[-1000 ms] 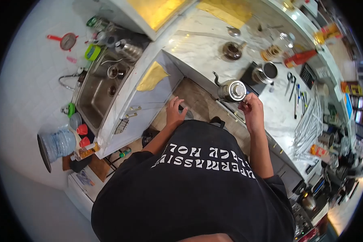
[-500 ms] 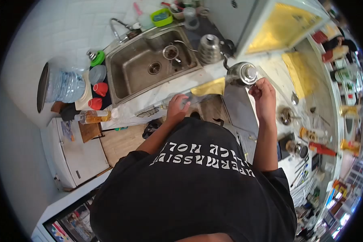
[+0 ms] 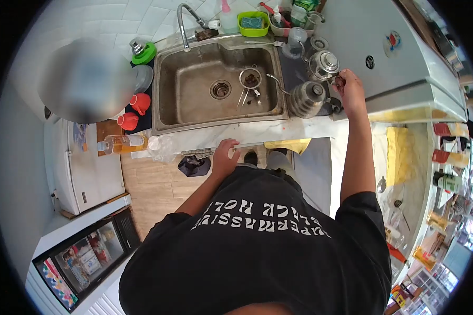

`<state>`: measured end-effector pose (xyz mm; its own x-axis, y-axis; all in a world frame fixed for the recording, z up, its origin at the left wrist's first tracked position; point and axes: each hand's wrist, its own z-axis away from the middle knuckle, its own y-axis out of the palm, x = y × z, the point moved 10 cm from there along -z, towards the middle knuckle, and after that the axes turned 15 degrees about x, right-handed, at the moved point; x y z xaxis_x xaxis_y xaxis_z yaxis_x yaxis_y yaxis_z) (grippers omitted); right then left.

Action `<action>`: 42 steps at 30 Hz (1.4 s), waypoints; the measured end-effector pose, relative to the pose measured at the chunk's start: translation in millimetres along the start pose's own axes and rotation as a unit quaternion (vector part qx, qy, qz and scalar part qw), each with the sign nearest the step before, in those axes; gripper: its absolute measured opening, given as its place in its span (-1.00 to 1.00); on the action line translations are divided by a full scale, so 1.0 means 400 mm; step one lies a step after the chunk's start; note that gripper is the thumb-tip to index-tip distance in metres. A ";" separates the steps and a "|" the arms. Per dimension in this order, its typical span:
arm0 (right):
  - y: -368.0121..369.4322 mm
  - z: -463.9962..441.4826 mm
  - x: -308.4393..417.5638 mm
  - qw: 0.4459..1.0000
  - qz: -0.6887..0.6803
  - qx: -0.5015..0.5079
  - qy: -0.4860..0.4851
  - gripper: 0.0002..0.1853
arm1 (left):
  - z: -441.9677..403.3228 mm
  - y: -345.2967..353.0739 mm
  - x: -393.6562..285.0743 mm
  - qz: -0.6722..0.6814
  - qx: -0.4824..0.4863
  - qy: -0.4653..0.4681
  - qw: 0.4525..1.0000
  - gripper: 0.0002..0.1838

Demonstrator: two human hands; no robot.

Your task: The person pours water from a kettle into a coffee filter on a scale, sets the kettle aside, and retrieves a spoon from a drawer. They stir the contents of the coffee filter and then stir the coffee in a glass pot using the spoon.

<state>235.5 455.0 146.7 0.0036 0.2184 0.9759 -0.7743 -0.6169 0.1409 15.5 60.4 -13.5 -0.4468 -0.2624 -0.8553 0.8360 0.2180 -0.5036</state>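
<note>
Left hand: fingers apart, no object visible in grasp, near the edge of the desk. Right hand: fingers closed at the handle side of the lidded metal pot, beside the gooseneck kettle; base contact unclear. Risk: tight clearance; sideways swing could topple kettle or clear container.

The right hand grips the steel teapot by its handle side, near the gooseneck kettle. The left hand, fingers loosely spread, is near the front edge of the table. In the sink sits a strainer (dark bits inside it), right of the drain.
</note>
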 end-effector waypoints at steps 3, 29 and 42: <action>-0.014 -0.084 -0.037 0.997 0.063 0.004 0.050 -0.79 | -0.017 -0.023 -0.017 -0.028 -0.029 0.017 0.999 -0.75; -0.090 -0.265 -0.368 0.947 0.199 0.120 0.221 -0.74 | -0.103 -0.019 -0.076 -0.019 -0.039 0.001 0.999 -0.70; -0.151 -0.251 -0.308 0.899 0.413 0.026 0.141 -0.66 | -0.082 -0.006 -0.069 -0.027 0.019 0.012 0.999 -0.70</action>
<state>218.4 541.3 1.1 -0.7253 -0.1527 0.6712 -0.4080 -0.6900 -0.5979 15.5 97.8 7.2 -0.4987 -0.2495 -0.8301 0.8217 0.1686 -0.5444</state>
